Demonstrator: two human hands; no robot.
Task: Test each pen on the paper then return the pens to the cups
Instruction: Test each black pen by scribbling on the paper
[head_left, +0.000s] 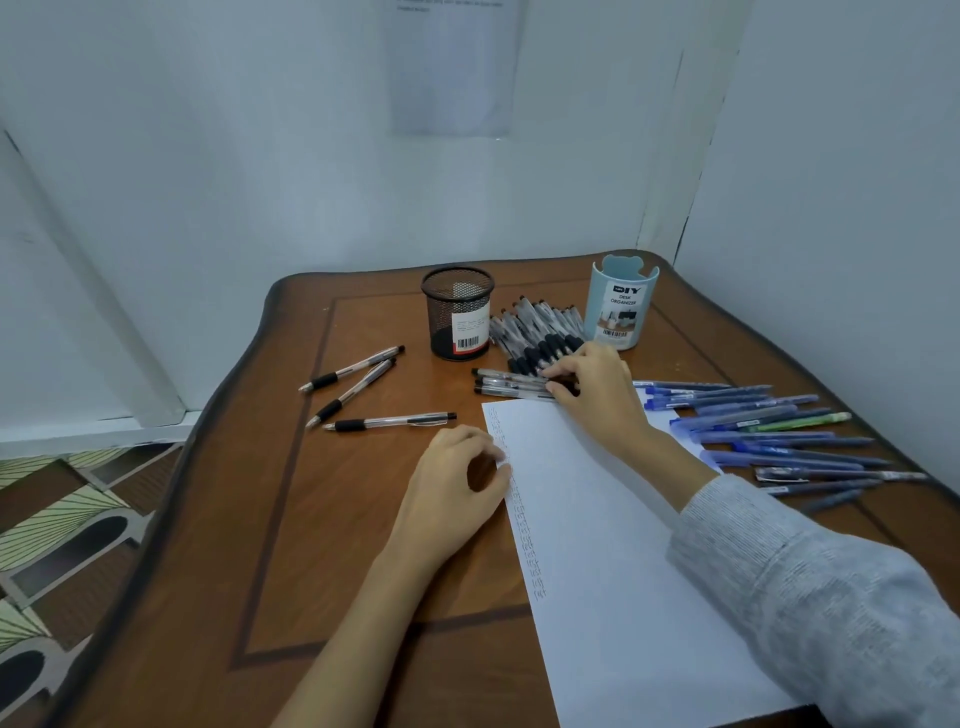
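Observation:
A white sheet of paper (613, 545) lies on the wooden table, with a column of small ink marks down its left edge. My left hand (457, 483) rests curled on that edge and holds no pen. My right hand (592, 387) reaches past the paper's top, fingers pinched on the end of a clear capped pen (511, 383) in a small group of three. A pile of black-grip clear pens (540, 327) lies between the black mesh cup (458, 312) and the light blue cup (621, 304). Both cups stand upright with no pens showing in them.
Three black-grip pens (353, 387) lie loose on the left of the table. Several blue pens and one green pen (779, 431) are spread at the right. White walls close in behind and to the right; the table (270, 519) drops off to a patterned floor on the left.

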